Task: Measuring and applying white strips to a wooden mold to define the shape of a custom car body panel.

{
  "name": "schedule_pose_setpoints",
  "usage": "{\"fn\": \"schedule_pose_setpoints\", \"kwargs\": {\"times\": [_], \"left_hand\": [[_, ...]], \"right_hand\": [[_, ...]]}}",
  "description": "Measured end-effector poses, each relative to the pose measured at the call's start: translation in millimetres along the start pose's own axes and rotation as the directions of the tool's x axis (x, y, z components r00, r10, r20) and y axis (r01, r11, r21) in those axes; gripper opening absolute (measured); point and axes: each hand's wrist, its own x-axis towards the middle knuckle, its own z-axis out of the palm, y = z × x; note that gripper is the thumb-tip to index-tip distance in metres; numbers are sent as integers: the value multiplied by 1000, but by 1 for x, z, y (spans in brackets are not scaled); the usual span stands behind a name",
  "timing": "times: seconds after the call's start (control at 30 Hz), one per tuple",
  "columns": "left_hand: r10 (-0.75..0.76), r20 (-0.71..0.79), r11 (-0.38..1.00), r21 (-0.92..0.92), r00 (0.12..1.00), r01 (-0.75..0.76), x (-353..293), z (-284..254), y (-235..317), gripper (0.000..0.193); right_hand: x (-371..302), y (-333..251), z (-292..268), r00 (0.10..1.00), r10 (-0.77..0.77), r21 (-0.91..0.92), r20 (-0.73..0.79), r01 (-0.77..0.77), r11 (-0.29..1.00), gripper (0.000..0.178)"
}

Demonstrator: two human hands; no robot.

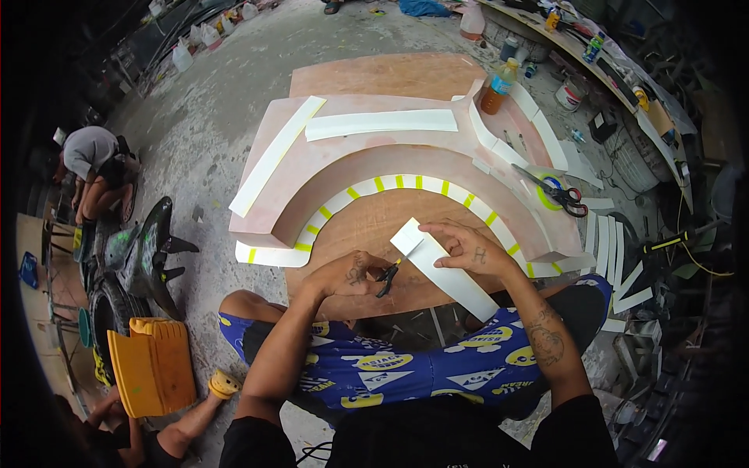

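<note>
My left hand (351, 274) is closed around small scissors (384, 282) with black handles and a touch of yellow. Their blades lie against the upper end of a white strip (452, 273), which looks like card or foam sheet. My right hand (468, 248) pinches this strip by its right edge, and its lower end reaches down to my lap. Beyond both hands stands a pale pink arched panel (359, 160) on a brown wooden board (355, 234). White pieces fixed with yellow tape (419, 182) line the arch's inner edge.
Two white strips (382, 123) lie on the panel. Black-and-red scissors (573, 201), a tape roll (548, 193) and an orange drink bottle (499, 87) sit at the right. Cut strips (605, 242) lie beside my right knee. A yellow bin (152, 366) and two people are at the left.
</note>
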Motion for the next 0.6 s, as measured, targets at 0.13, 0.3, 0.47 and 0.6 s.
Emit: {"fn": "schedule_pose_setpoints", "kwargs": {"times": [0.13, 0.3, 0.47, 0.6], "left_hand": [[-11, -6, 999, -44, 1000, 11, 3, 2, 12, 78], [-41, -9, 997, -63, 999, 41, 0, 2, 14, 79], [-33, -30, 996, -84, 999, 30, 2, 3, 7, 80], [-34, 8, 999, -29, 999, 34, 4, 2, 9, 80]], "right_hand": [[4, 6, 0, 999, -28, 35, -20, 29, 999, 70], [3, -4, 2, 999, 51, 26, 9, -52, 998, 69], [4, 1, 2, 1000, 3, 8, -19, -2, 1000, 69], [4, 2, 3, 999, 4, 8, -35, -3, 1000, 70]]}}
